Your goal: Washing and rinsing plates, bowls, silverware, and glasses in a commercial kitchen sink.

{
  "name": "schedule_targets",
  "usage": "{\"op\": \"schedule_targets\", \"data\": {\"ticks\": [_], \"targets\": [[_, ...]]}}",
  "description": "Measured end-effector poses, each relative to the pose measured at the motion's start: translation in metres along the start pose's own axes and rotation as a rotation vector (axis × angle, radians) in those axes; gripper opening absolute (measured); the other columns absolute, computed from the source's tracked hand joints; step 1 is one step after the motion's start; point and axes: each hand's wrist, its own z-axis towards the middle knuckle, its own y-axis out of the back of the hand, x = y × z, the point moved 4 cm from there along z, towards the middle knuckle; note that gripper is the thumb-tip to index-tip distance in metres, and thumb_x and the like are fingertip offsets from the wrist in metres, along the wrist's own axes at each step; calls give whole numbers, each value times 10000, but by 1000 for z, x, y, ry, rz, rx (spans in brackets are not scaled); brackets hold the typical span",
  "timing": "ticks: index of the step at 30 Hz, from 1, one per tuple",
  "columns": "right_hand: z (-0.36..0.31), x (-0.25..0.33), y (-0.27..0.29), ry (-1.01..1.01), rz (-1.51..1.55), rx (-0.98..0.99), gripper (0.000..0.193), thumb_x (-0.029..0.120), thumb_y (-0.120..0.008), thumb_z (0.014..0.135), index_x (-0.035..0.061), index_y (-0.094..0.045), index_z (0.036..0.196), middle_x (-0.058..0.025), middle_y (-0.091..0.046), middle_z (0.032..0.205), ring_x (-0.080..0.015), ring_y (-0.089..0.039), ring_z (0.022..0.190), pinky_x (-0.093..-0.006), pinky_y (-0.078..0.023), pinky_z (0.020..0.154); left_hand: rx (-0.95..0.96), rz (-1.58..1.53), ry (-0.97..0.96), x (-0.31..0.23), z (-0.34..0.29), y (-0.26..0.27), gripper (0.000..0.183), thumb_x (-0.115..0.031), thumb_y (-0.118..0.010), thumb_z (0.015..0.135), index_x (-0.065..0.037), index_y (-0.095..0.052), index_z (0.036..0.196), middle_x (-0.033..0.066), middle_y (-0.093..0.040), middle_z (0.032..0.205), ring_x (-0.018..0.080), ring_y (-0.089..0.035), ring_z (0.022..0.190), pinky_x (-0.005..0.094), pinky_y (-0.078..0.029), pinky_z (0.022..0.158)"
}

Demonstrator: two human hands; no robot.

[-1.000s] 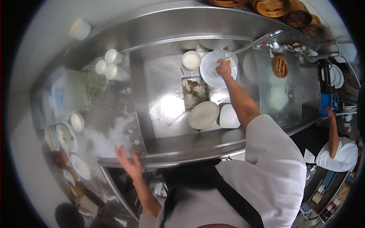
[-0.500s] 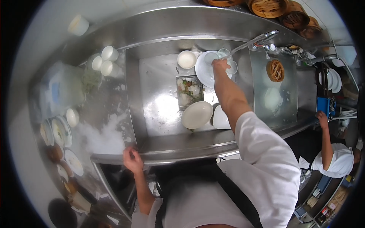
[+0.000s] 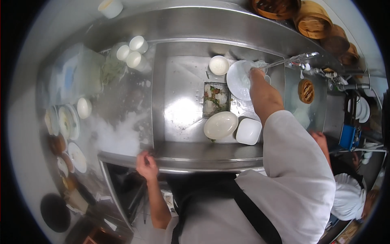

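My right hand (image 3: 257,75) reaches into the sink over a large white plate (image 3: 237,84), by the running spout (image 3: 290,59). Its fingers are bent around something glassy and blurred that I cannot make out; a clear glass cup (image 3: 267,79) stands beside it. My left hand (image 3: 147,166) hovers at the sink's front rim (image 3: 195,166), fingers loosely curled and apart, with nothing visible in them. In the basin are a round white bowl (image 3: 219,65), a drain basket of food scraps (image 3: 215,100), an oval white dish (image 3: 221,125) and a square white dish (image 3: 248,131).
White cups (image 3: 136,60), foam (image 3: 122,136) and stacked plates (image 3: 68,122) occupy the left counter. A bamboo steamer (image 3: 306,91) sits in the right, water-filled basin; more steamers (image 3: 313,25) line the back shelf. At right, a co-worker's arm (image 3: 322,144) reaches toward the counter.
The whole view has shifted, so the sink sits farther right. My right hand stays at the plate and cups. The co-worker's arm has moved left, away from the blue container.
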Motion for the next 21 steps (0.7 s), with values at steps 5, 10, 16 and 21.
{"op": "schedule_targets", "data": {"ticks": [5, 10, 16, 21], "targets": [[-139, 9, -26, -229, 366, -296, 412, 272, -679, 836, 92, -636, 1204, -136, -663, 1201, -216, -677, 1028, -327, -519, 892, -40, 89, 8, 1, -7, 20, 130, -24, -574, 837, -31, -661, 933, 130, -659, 886, 304, -625, 751, 371, -498, 687], [-141, -29, -3, 92, 1176, 182, 347, -16, -521, 901, 36, -524, 1243, -130, -619, 1076, -257, -627, 1037, -467, -560, 916, -41, 19, 8, 8, 1, 10, 151, -33, -601, 811, -42, -680, 940, 121, -667, 871, 302, -635, 758, 364, -509, 700], [-233, -37, -61, 707, -81, 280, 492, 238, -468, 983, -2, -443, 1412, -190, -478, 1439, -329, -522, 1266, -489, -466, 1064, -18, 105, 23, 3, -5, 24, 147, -75, -643, 779, -58, -691, 917, 129, -676, 836, 333, -655, 749, 390, -523, 686], [-309, 11, -102, 692, 1043, 983, 467, 141, -573, 901, 32, -516, 1351, -160, -564, 1328, -327, -599, 1144, -370, -528, 910, -137, -276, 137, 6, -11, 30, 192, 6, -615, 789, -8, -677, 971, 121, -664, 924, 219, -656, 721, 313, -528, 671]]}}
